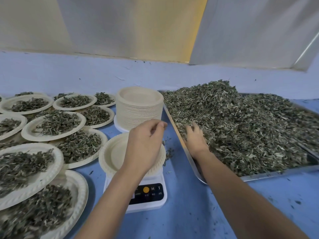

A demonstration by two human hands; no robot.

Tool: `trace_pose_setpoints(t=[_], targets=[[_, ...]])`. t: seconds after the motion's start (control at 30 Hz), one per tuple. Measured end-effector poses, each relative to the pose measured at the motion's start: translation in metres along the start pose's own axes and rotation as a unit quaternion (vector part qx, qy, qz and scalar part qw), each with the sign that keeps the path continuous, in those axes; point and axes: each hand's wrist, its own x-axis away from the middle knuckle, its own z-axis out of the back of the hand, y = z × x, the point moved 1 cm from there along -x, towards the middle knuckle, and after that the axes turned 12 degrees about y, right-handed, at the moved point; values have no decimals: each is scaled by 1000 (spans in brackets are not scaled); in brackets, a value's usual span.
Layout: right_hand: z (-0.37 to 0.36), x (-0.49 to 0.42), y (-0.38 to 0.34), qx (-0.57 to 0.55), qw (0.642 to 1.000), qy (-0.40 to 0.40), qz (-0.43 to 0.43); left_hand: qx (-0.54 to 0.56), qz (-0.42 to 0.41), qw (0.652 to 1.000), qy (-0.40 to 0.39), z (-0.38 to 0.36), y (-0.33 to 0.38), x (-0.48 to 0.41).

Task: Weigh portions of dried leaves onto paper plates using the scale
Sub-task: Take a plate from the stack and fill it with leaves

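Note:
A white digital scale (148, 195) stands on the blue table with an empty paper plate (112, 152) on it. My left hand (146, 142) hovers above that plate, fingers loosely curled, holding nothing that I can see. My right hand (196, 138) reaches into the big pile of dried leaves (250, 125) on the metal tray (193, 163); its fingers are dug into the leaves and mostly hidden. A tall stack of empty paper plates (139, 107) stands behind the scale.
Several filled plates of leaves (57, 125) overlap across the left side of the table. Loose leaf crumbs lie between the scale and the tray. A pale wall and white sheeting (250, 31) close off the back.

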Motion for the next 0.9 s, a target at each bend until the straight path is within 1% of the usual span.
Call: trace_pose_setpoints(t=[0.07,0.13,0.17,0.23,0.3,0.33,0.37,0.43,0.5,0.57,0.7,0.73,0.83,0.9], targets=[[1,-1,3,57,996,64,28,16,15,1000,5,3,-1,-2],[-1,-1,8,104,991,89,-3,29,23,999,9,6,-2,-5],[-3,-1,11,108,991,79,-28,32,25,999,10,6,-3,-6],[-7,-2,16,79,993,25,-81,41,34,998,13,7,-4,-8],[-8,-3,17,29,995,-27,-96,51,45,998,16,7,-4,-8],[-8,-3,16,10,996,-27,-81,53,48,997,17,7,-5,-9],[-7,-3,14,-1,998,-9,-57,55,50,997,18,7,-5,-9],[-3,-2,8,1,999,48,-5,58,50,997,21,8,-4,-10],[-1,-1,4,17,996,83,31,63,55,996,21,8,-2,-9],[-2,-1,3,34,996,71,44,60,56,997,15,7,-1,-8],[-5,-2,5,42,998,-17,39,51,58,997,4,6,0,-4],[-6,-1,5,53,997,-23,45,50,58,997,2,6,0,-4],[-5,-1,2,87,994,0,63,39,51,998,-2,5,1,-3],[-6,-1,1,72,996,4,56,32,47,998,-6,5,1,-3]])
